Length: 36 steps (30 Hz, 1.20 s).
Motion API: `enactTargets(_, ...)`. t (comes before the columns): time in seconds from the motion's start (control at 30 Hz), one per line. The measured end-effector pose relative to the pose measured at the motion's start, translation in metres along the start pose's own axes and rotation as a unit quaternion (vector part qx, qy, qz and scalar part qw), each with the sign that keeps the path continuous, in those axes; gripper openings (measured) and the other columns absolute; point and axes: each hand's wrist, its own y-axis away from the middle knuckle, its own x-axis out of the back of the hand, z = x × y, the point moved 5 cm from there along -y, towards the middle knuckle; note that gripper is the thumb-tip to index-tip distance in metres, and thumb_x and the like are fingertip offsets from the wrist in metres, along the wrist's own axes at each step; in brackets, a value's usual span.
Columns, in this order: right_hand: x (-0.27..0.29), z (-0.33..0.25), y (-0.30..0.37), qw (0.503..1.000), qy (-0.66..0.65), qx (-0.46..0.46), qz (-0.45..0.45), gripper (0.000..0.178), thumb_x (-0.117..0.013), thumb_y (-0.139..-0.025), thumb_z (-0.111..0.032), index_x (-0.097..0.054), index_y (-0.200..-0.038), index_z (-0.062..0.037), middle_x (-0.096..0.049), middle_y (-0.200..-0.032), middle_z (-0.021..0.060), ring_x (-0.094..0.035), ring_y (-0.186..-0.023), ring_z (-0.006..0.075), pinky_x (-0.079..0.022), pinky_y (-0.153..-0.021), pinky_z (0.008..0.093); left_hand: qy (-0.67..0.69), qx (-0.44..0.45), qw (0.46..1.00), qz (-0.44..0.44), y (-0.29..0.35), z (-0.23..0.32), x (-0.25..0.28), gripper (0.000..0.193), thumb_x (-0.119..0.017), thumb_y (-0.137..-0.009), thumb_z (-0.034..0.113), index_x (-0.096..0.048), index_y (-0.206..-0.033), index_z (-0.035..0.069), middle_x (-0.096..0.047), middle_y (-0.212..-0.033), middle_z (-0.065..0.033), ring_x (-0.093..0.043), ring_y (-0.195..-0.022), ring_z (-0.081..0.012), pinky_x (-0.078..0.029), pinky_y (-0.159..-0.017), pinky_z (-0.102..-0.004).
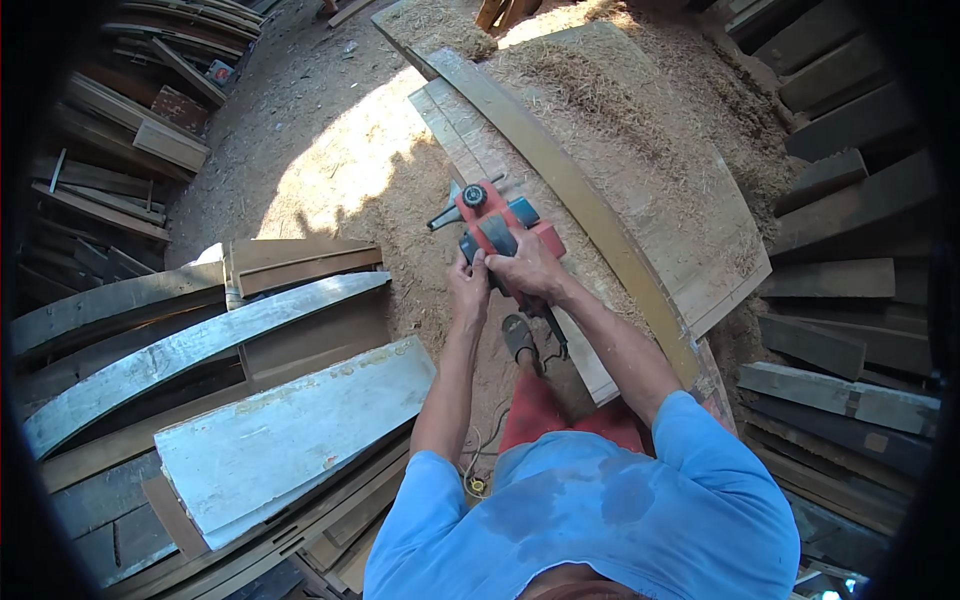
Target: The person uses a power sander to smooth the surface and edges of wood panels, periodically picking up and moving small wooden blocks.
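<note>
A red and black electric hand planer (pixel 496 232) with a round dark knob rests over a pale plank (pixel 450 130) in front of me. My right hand (pixel 530 268) is wrapped round its rear handle, closed. Against the planer's left rear side, my left hand (pixel 468 288) is closed with thumb and fingers on the housing. A dark cord (pixel 555 330) hangs from the back of the tool. The planer's sole and the plank's surface beneath it are hidden.
A long yellowish beam (pixel 590 210) runs along the plank's right side. Beyond it lies a wide board (pixel 700 250) strewn with shavings. A whitish board (pixel 300 430) and stacked timber stand at left; more planks (pixel 840 280) line the right. One sandalled foot (pixel 519 338) shows below the planer.
</note>
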Motion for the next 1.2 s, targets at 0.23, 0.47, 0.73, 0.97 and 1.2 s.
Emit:
enactTargets(0.23,-0.005,-0.062,-0.128,0.998,0.043,0.042,0.028,0.058,-0.078,-0.076,-0.033,-0.066,-0.114,0.0094,-0.074,-0.097,0.0217,-0.073,-0.082,0.0289,-0.059,-0.074,0.0405,-0.067,-0.025,0.997,-0.007,-0.124,0.061,0.025,0.033,-0.056,-0.110,0.029,-0.067,-0.126,0.003,-0.071,-0.097,-0.0040,-0.066,-0.076,-0.0111,-0.057,-0.069,-0.0292)
enactTargets(0.47,-0.004,-0.036,-0.037,0.998,0.017,-0.055,-0.037,0.048,-0.077,-0.079,-0.031,-0.069,-0.112,0.0022,-0.073,-0.094,0.0151,-0.071,-0.081,0.0221,-0.057,-0.072,0.0355,-0.087,0.009,0.996,-0.007,-0.048,0.026,0.019,0.033,-0.058,-0.109,0.029,-0.067,-0.126,0.003,-0.071,-0.096,-0.0019,-0.065,-0.079,-0.0104,-0.054,-0.069,-0.0280)
enactTargets(0.73,0.015,0.066,0.138,1.000,-0.004,-0.018,-0.002,0.045,-0.072,-0.088,-0.019,-0.062,-0.126,0.0016,-0.070,-0.095,0.0091,-0.066,-0.084,0.0150,-0.055,-0.076,0.0328,-0.089,0.005,0.996,-0.014,0.155,-0.028,-0.033,0.034,-0.053,-0.108,0.014,-0.057,-0.139,0.000,-0.070,-0.105,-0.0047,-0.064,-0.090,-0.0099,-0.053,-0.077,-0.0268)
enactTargets(0.97,0.018,0.150,0.316,0.999,0.027,0.016,0.025,0.054,-0.074,-0.085,-0.029,-0.061,-0.128,0.0017,-0.070,-0.113,0.0224,-0.070,-0.104,0.0322,-0.054,-0.092,0.0426,-0.123,0.029,0.992,-0.001,0.337,-0.111,-0.052,0.050,-0.057,-0.107,0.014,-0.046,-0.153,0.001,-0.063,-0.109,-0.0097,-0.063,-0.094,-0.0131,-0.054,-0.080,-0.0307)
enactTargets(1.2,0.019,0.141,0.302,0.998,0.039,-0.041,-0.007,0.048,-0.072,-0.086,-0.019,-0.061,-0.129,0.0000,-0.069,-0.116,0.0182,-0.069,-0.105,0.0286,-0.054,-0.095,0.0406,-0.091,0.055,0.994,-0.012,0.320,-0.098,-0.055,0.049,-0.057,-0.107,0.013,-0.045,-0.153,-0.002,-0.065,-0.122,-0.0102,-0.065,-0.104,-0.0148,-0.054,-0.091,-0.0303)
